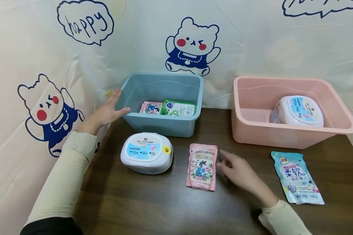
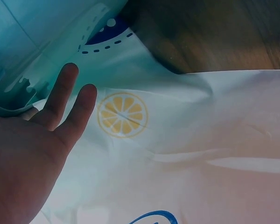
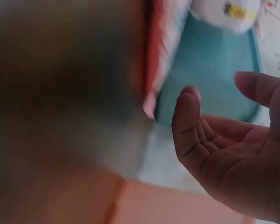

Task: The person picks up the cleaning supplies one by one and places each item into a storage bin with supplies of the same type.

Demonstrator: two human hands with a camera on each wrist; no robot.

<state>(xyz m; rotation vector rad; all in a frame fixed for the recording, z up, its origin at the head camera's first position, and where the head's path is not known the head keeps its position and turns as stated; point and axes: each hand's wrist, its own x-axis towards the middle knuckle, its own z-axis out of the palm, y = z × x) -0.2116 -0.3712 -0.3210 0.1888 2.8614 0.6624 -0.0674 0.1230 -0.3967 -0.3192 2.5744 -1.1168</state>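
Note:
My left hand (image 1: 105,111) rests with spread fingers against the left rim of the blue bin (image 1: 159,125); the left wrist view shows its fingers straight beside the bin wall. Inside that bin lie a pink floral packet (image 1: 150,107) and a green-and-white packet (image 1: 178,109). My right hand (image 1: 242,173) is just right of a pink pouch (image 1: 202,167) lying flat on the table. In the right wrist view its fingers are loosely bent, thumb apart, nothing between them. A white lidded tub (image 1: 147,153) stands left of the pouch.
A pink bin (image 1: 276,133) at the back right holds another white lidded tub (image 1: 304,111). In front of it a light blue pouch (image 1: 297,178) lies on the brown wooden table (image 1: 129,202). A printed white cloth (image 1: 247,42) hangs behind the bins and along the left.

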